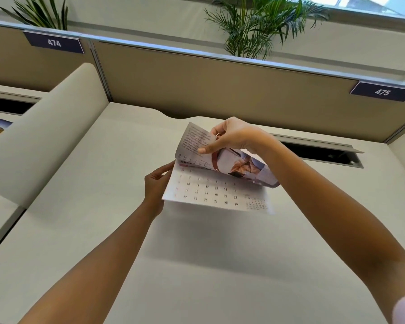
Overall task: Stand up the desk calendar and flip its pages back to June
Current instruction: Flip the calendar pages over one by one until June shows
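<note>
The desk calendar point(211, 192) is held above the middle of the pale desk point(197, 265), its open page showing a grid of dates. My left hand point(156, 185) grips the calendar's left edge. My right hand point(229, 136) pinches a bent page point(197, 141) near the top, thumb on the printed side, curling it upward and over. A photo side of the curled pages shows under that hand. The calendar's base and binding are hidden behind the pages.
A tan partition point(220, 85) with labels 474 point(54, 42) and 475 point(382, 91) closes the desk's far side. A rounded divider point(47, 129) stands at the left. A cable slot point(323, 153) lies open at the right rear. Plants point(255, 24) rise behind the partition.
</note>
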### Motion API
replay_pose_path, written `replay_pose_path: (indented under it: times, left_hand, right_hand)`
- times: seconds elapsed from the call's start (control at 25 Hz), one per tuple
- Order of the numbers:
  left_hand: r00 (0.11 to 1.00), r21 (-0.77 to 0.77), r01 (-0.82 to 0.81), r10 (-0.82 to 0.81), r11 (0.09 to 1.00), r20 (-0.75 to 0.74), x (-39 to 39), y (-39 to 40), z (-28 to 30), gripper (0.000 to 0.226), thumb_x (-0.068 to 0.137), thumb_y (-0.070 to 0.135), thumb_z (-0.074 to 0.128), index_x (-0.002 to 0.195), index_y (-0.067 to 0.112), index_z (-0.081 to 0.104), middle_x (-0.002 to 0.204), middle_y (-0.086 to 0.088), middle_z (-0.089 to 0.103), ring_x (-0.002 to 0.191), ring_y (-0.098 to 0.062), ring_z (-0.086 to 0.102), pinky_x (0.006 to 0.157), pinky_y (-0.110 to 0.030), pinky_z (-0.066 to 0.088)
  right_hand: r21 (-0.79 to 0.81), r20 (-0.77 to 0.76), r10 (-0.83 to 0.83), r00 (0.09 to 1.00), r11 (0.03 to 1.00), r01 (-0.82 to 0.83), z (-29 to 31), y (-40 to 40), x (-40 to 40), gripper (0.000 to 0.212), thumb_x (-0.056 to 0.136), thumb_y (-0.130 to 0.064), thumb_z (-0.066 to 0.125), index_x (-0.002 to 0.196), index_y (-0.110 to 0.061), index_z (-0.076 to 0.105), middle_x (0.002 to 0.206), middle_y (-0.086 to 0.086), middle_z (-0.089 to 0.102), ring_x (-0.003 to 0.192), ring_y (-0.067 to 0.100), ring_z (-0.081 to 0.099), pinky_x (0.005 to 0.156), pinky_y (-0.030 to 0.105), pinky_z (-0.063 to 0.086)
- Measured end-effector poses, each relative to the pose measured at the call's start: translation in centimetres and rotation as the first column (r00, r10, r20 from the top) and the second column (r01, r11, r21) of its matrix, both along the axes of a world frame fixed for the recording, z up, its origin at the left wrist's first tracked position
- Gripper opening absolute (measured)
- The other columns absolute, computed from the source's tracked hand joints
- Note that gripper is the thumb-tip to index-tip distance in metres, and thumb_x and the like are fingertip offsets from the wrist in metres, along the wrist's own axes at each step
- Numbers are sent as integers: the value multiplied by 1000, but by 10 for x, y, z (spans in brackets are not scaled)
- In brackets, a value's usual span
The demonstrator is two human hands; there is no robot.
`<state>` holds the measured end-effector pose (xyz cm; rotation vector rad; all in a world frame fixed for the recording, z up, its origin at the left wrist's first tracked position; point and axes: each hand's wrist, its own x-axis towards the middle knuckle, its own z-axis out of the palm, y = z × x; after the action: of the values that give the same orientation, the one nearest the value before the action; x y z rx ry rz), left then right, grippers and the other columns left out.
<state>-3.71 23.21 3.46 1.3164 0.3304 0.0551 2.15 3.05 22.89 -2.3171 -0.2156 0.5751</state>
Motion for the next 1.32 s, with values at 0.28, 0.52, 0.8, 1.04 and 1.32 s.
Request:
replay_pose_path:
  times: [0.28, 0.52, 0.8, 1.04, 1.32]
  left_hand:
    - [999, -16, -10, 9, 1000, -38, 2, -1, 5, 33, 92, 49, 59, 106, 29, 80, 110, 3, 78, 99, -21, 71, 87, -41, 56]
    - [999, 1, -32, 32, 999, -40, 1, -1, 6, 22, 94, 46, 63, 98, 33, 81, 104, 6, 80, 97, -21, 71, 83, -40, 54]
    - [998, -30, -38, 37, 999, -42, 0, -2, 7, 17, 93, 40, 68, 93, 30, 82, 102, 4, 80, 90, -18, 69, 82, -36, 53]
    - [998, -28, -38, 36, 999, -54, -2, -1, 9, 19, 95, 39, 66, 90, 33, 83, 101, 7, 80, 88, -16, 70, 83, -36, 52]
    - [997, 8, -51, 51, 999, -64, -4, -4, 10, 24, 98, 40, 60, 90, 36, 82, 98, 12, 80, 90, -13, 70, 79, -35, 51]
  right_hand:
    - [-186, 318, 16, 948, 981, 46, 22, 12, 33, 31, 77, -27, 87, 104, -26, 72, 97, -9, 68, 81, 8, 67, 77, 26, 59]
    - [-369, 455, 64, 888, 921, 123, 18, 24, 72, 44, 80, -32, 85, 119, -23, 65, 119, -2, 66, 114, 23, 62, 108, 46, 45]
    - [-243, 886, 154, 437, 957, 157, -43, 36, 35, 45, 90, -35, 70, 129, -18, 55, 122, -1, 62, 115, 19, 54, 101, 35, 36]
    - [-476, 876, 481, 34, 873, -103, -181, 12, -40, 37, 93, -29, 63, 127, -19, 51, 132, 1, 51, 118, 23, 50, 102, 41, 36]
    - [-703, 705, 700, 114, 711, -23, -236, -9, -44, 48, 85, -20, 72, 126, -21, 48, 130, 2, 66, 119, 25, 51, 108, 41, 35]
